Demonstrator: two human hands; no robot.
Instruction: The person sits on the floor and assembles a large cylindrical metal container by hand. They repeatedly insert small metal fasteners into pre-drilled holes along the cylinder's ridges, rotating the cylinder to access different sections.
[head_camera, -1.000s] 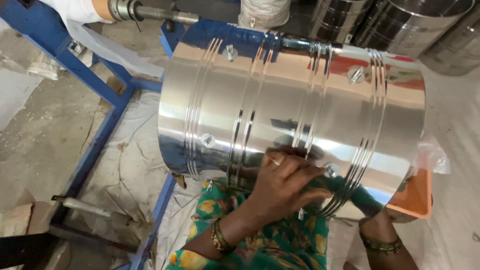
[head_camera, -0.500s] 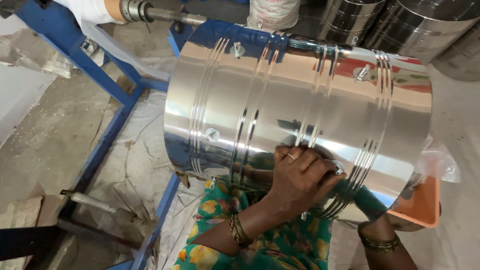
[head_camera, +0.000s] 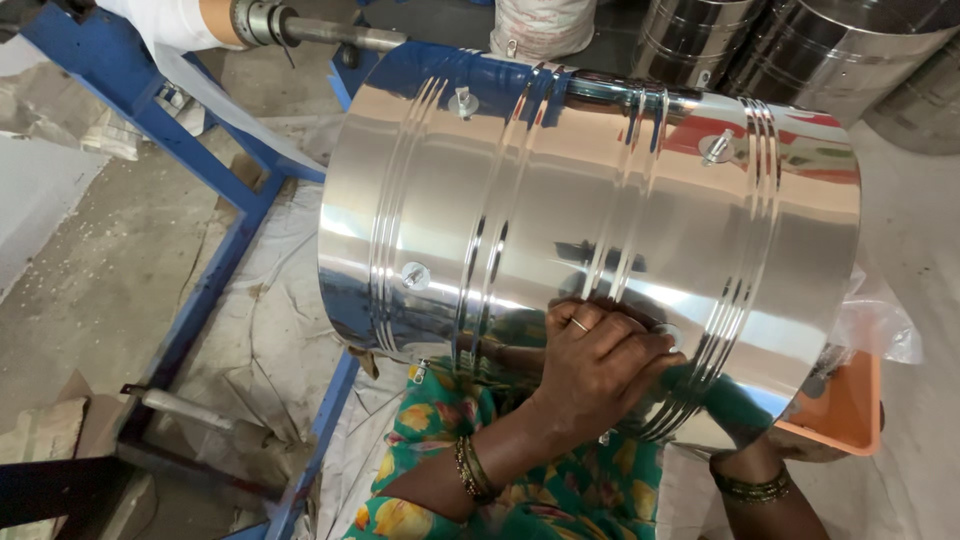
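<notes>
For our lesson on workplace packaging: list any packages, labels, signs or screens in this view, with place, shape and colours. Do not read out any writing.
White sack: top centre, behind the steel drum, bulging, faint print.
Clear plastic bag: right, by the orange tray, crumpled.
Cardboard piece: bottom left, flat, tan.
No labels, signs or screens show.

Drum (head_camera: 590, 200) — mirror-glossy ribbed metal; frame (head_camera: 215, 270) — blue painted metal.

Left of you: blue steel frame (head_camera: 215, 270) running over dusty concrete floor (head_camera: 90, 290). Metal shaft (head_camera: 320, 30) crossing top left, white cloth (head_camera: 160, 20) wrapped at its end. Crumpled plastic sheet (head_camera: 270, 350) spread under frame. Orange tray (head_camera: 845, 410) low at your right, clear plastic bag (head_camera: 880, 325) just above it. More shiny steel drums (head_camera: 800, 40) stacked at top right.
</notes>
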